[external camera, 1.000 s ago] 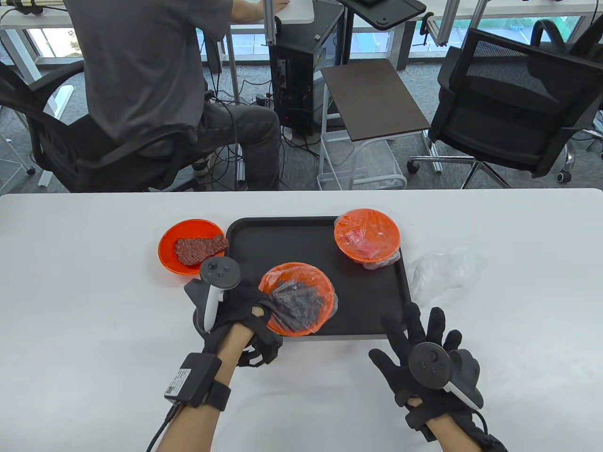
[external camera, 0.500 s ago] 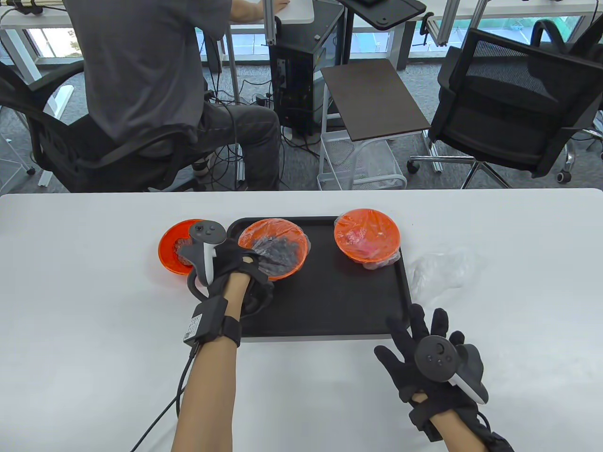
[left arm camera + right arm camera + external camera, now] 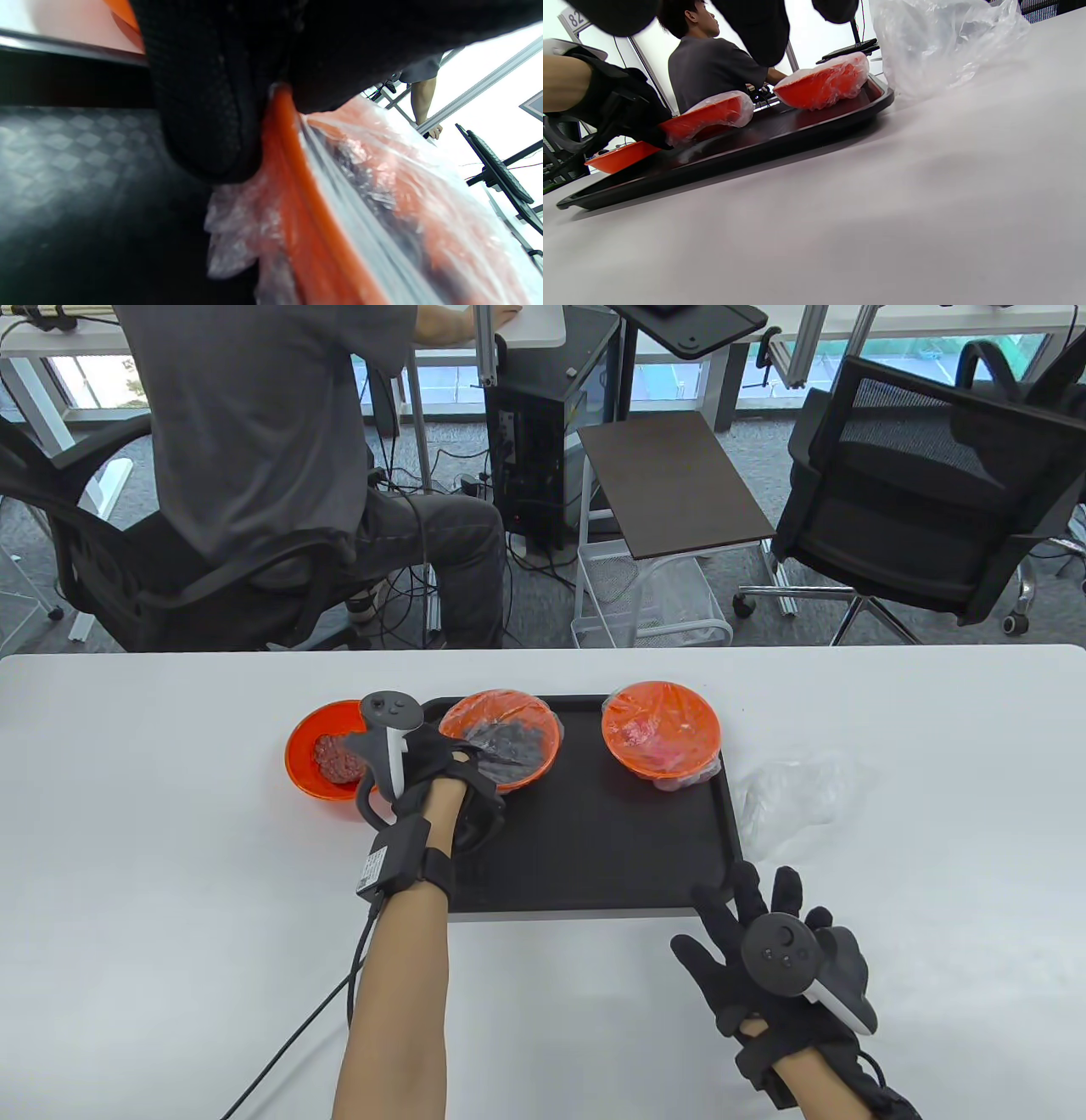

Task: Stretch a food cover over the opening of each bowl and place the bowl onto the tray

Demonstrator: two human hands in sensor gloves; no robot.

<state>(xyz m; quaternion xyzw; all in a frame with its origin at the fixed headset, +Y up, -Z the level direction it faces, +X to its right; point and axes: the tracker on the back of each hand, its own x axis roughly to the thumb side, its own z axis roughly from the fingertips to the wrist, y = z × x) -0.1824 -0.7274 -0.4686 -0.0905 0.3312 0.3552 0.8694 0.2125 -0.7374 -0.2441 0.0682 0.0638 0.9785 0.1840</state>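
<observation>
Pinching the covered bowl (image 3: 502, 738) rim at seven o'clock, left hand (image 3: 441, 780) sets it on the tray (image 3: 594, 848); right hand (image 3: 764, 950) lies splayed, empty.

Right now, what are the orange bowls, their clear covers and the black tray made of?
Orange bowls: likely glossy plastic, uniformly bright. Clear covers: thin plastic film, crinkled and gathered under the rims. Black tray: probably matte plastic, with a textured diamond pattern.

Two covered bowls (image 3: 501, 738) (image 3: 660, 728) on tray (image 3: 594, 848); uncovered bowl (image 3: 327, 759) left of tray; loose cover (image 3: 793, 793) right.
</observation>
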